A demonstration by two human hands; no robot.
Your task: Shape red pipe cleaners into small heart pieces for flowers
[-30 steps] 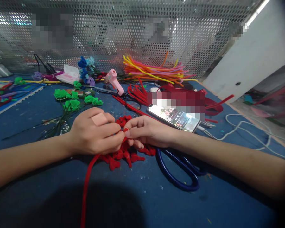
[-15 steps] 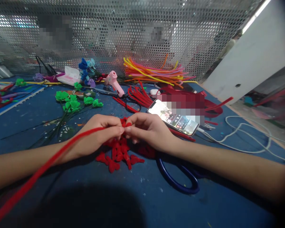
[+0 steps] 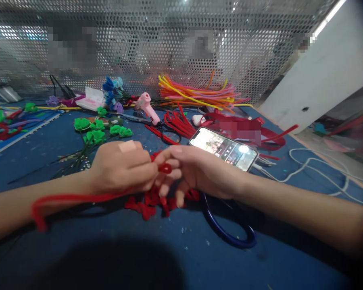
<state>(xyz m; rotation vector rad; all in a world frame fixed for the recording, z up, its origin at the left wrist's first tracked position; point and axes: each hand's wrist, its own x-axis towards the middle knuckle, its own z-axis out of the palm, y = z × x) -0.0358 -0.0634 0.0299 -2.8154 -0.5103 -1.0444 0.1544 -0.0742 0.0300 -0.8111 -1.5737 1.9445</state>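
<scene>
My left hand (image 3: 122,167), with a plaster on its back, pinches a long red pipe cleaner (image 3: 78,198) whose free end trails left under my forearm. My right hand (image 3: 196,169) meets it at the fingertips and holds a small loop of the same red pipe cleaner. Under both hands lies a pile of small red bent pipe-cleaner pieces (image 3: 148,201) on the blue table (image 3: 169,257).
Blue-handled scissors (image 3: 230,235) lie under my right wrist. A lit phone (image 3: 224,148) sits just beyond my right hand, with a white cable (image 3: 314,169) to the right. Green pipe-cleaner flowers (image 3: 97,131), a pink glue gun (image 3: 148,105) and bundles of coloured pipe cleaners (image 3: 196,94) lie by the perforated metal screen.
The pipe cleaner's long tail swung from pointing toward me to lying left across my forearm, its end curled. My right fingers now hold a small loop in it.
</scene>
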